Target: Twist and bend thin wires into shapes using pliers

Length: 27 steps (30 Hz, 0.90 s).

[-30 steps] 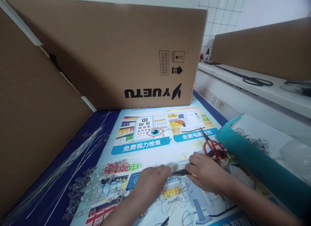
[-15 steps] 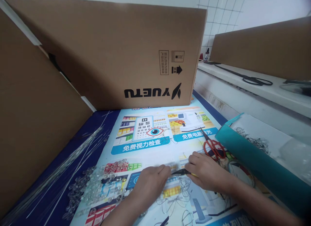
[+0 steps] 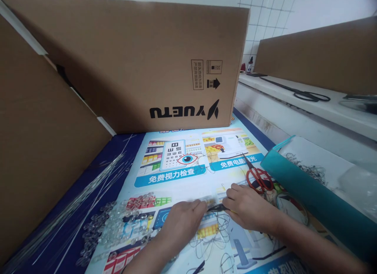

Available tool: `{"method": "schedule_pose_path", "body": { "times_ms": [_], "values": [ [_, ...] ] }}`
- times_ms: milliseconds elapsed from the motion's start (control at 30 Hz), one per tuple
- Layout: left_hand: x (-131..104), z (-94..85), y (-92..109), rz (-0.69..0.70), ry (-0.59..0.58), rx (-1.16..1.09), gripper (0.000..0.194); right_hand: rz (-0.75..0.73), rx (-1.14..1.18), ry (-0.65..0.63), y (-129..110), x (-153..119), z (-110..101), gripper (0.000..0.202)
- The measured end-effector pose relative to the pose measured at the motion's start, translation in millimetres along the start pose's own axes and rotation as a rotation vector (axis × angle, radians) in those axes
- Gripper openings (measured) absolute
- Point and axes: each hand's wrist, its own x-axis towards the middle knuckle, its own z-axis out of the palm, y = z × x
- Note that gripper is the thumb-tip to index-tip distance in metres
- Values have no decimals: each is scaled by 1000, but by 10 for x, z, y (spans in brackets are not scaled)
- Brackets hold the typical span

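My right hand point(image 3: 246, 206) is wrapped around a pair of pliers point(image 3: 218, 208) with dark jaws and a bit of yellow handle showing. The jaws point left, toward the fingertips of my left hand point(image 3: 187, 217). That hand is closed in a pinch; what it holds is hidden behind the fingers. Thin loops of wire point(image 3: 222, 225) lie on the printed sheet below and between both hands. To the left of my left forearm, many clear beads point(image 3: 116, 223) are spread in a loose heap.
Red-handled scissors point(image 3: 259, 179) lie beyond my right hand. A teal-edged tray point(image 3: 306, 195) on the right holds tangled wire pieces point(image 3: 306, 168). Long straight wires point(image 3: 88, 199) lie on the blue surface at left. Cardboard panels point(image 3: 132, 62) stand at the back and left.
The pliers have tilted or turned slightly in my right hand, which has shifted a little to the left. My left hand stays in nearly the same place.
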Motion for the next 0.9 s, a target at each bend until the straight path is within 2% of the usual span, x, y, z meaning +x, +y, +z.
{"method": "schedule_pose_path", "body": {
  "times_ms": [567, 900],
  "values": [
    [12, 28, -28, -65, -6, -35, 17, 38, 67, -21, 21, -44, -78, 17],
    [7, 42, -29, -35, 30, -27, 16, 39, 20, -18, -22, -35, -57, 18]
  ]
}}
